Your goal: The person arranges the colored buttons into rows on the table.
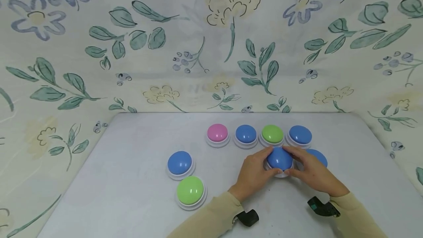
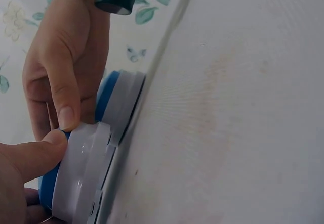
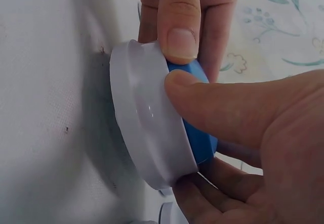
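Both hands hold one blue dome push button [image 1: 279, 159] with a white base, right of the table's middle. My left hand [image 1: 253, 175] grips its left side, thumb at the near edge of the dome. From the other side my right hand [image 1: 314, 170] grips it, its thumb tip close to the left thumb. In the right wrist view the white base [image 3: 147, 115] shows side-on, close over the table with a shadow beside it. Another blue button [image 1: 318, 157] lies just behind the right hand and is partly hidden by it.
Along the back stand a pink button [image 1: 217, 133], a blue button [image 1: 246, 134], a green button [image 1: 272, 134] and another blue button [image 1: 300, 134]. To the left are a blue button [image 1: 180, 163] and a green button [image 1: 190, 190]. A floral cloth [image 1: 185, 47] surrounds the white table [image 1: 138, 139].
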### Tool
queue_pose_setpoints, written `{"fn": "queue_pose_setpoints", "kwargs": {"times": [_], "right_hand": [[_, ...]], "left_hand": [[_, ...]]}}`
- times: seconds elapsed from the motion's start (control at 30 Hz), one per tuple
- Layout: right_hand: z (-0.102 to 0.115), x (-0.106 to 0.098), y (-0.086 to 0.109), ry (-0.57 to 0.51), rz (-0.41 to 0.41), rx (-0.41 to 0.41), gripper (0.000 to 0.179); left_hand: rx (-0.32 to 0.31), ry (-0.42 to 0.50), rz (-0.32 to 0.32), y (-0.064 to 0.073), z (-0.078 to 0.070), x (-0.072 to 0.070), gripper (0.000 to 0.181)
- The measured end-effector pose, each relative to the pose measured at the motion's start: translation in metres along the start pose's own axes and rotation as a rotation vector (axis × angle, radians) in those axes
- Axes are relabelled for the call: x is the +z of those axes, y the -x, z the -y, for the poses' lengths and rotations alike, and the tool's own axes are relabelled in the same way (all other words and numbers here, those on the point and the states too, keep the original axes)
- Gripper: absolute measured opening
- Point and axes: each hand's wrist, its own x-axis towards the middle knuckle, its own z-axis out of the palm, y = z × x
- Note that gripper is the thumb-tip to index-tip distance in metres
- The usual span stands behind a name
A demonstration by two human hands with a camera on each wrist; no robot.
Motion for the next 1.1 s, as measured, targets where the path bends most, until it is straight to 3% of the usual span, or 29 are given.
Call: {"fn": "queue_pose_setpoints", "kwargs": {"times": [0.37, 0.6, 1.1], "right_hand": [[-0.0007, 0.0020, 0.0004, 0.038, -0.001, -0.021, 0.064], [-0.0010, 0.0046, -0.0003, 0.061, -0.007, -0.031, 0.064], [0.0040, 0.0097, 0.0011, 0.130, -0.039, -0.072, 0.063]], "left_hand": [[-0.040, 0.029, 0.023, 0.0022, -0.0006, 0.0043, 0.064], [-0.034, -0.011, 0.054, 0.0013, -0.0009, 0.0054, 0.063], [0.016, -0.062, 0.057, -0.0006, 0.0046, 0.0075, 0.061]]}}
